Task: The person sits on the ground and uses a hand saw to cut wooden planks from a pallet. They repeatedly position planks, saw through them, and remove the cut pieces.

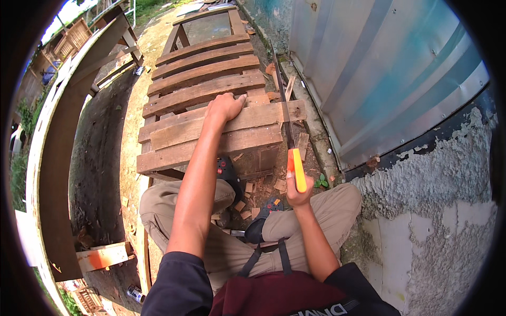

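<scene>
My right hand (299, 193) grips a handsaw (299, 167) by its yellow and orange handle. The saw's long blade points away from me and crosses a loose wooden plank (179, 134) near its right end. That plank lies crosswise over a slatted wooden frame (211, 149), and its right end juts past the frame's side. With fingers curled over the plank's far edge, my left hand (224, 107) presses it down; the fingertips are partly hidden. Whether the teeth sit in a cut is too small to tell.
Wood offcuts (247, 205) litter the ground by my shoes. A corrugated metal sheet (379, 79) and a rough wall (421, 174) stand close on the right. Along the left runs a long wooden structure (60, 158), with an orange-stained block (103, 257) and a can (135, 293) near it.
</scene>
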`<state>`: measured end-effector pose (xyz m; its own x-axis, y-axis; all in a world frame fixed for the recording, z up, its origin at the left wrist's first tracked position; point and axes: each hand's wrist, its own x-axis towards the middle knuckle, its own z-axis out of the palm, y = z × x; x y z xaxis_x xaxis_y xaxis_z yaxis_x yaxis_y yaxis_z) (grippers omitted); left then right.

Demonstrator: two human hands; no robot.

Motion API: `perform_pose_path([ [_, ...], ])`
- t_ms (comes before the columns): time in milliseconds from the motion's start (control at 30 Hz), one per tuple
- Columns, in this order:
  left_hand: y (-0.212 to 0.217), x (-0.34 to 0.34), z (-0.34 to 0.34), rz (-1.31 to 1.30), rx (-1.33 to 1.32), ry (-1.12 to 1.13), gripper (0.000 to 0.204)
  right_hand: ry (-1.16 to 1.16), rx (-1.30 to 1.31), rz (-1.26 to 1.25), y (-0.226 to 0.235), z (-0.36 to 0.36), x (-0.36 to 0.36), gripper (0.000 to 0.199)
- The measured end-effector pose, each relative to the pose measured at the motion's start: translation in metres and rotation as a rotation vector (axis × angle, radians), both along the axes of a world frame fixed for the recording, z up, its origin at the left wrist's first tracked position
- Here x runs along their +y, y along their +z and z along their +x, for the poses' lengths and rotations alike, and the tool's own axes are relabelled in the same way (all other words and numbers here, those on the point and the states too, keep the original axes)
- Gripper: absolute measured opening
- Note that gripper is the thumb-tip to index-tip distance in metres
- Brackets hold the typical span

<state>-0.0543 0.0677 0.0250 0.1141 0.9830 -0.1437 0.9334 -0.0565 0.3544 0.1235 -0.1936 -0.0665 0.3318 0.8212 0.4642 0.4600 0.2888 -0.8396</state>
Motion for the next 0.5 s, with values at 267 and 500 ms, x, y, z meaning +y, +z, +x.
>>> perform_pose_path([
  [267, 0.017, -0.01, 0.01, -0.002, -0.024, 0.062, 0.065, 0.024, 0.157, -0.09, -0.042, 0.007, -0.109, 0.022],
  [500, 0.009, -0.002, 0.008, -0.018, 0.001, 0.011, 0.067, 0.002, 0.118, 0.013, 0.016, 0.003, 0.031, 0.02],
])
